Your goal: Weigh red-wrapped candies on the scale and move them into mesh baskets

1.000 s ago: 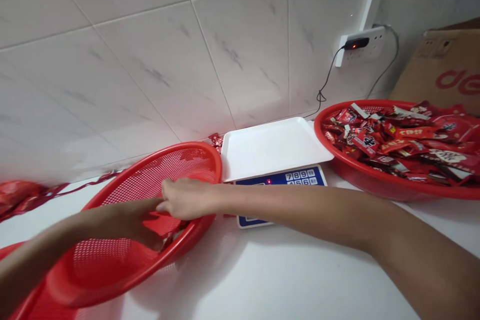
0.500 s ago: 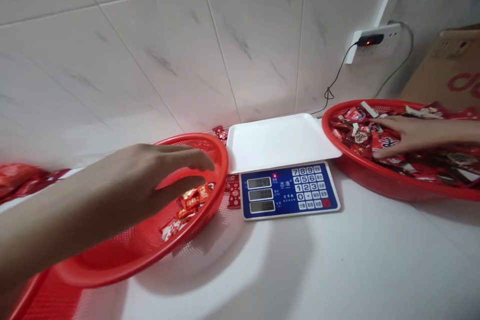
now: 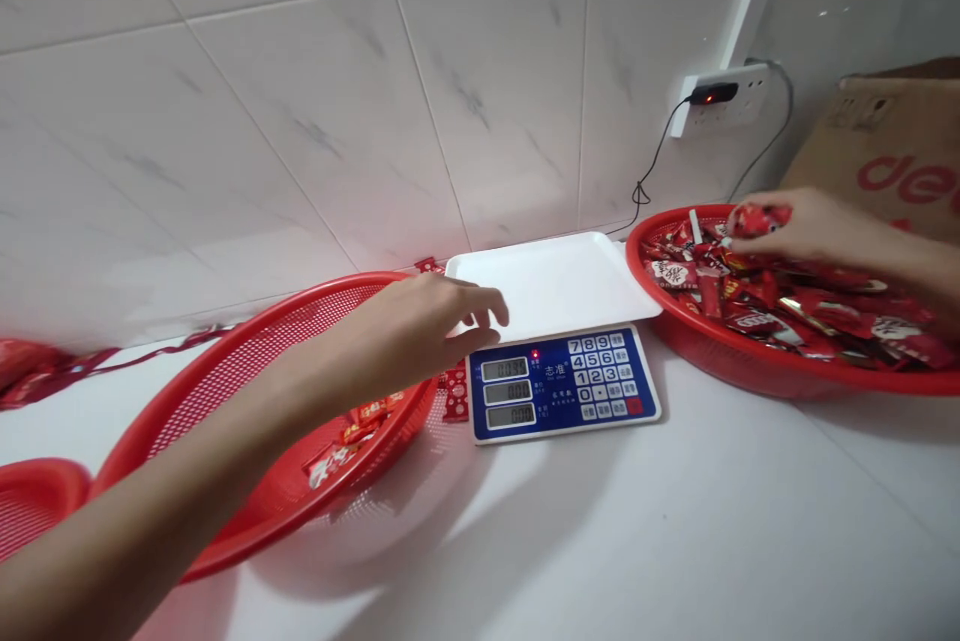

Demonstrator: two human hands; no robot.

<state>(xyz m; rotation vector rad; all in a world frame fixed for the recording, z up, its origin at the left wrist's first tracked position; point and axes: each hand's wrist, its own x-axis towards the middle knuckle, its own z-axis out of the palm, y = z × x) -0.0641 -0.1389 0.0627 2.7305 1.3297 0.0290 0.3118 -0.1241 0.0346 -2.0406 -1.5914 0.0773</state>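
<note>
The right hand (image 3: 810, 223) pinches a red-wrapped snack packet (image 3: 760, 219) above the heaped red basket (image 3: 739, 361), while the left hand (image 3: 435, 313), loosely open with nothing visible inside, hovers near the digital scale (image 3: 555, 391), presumably set between that and the sparser basket (image 3: 259, 341) for easy reach.

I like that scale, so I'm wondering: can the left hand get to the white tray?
Probably yes: the left hand looks close to the left end of the white tray, and nothing seems to stand between them.
</note>
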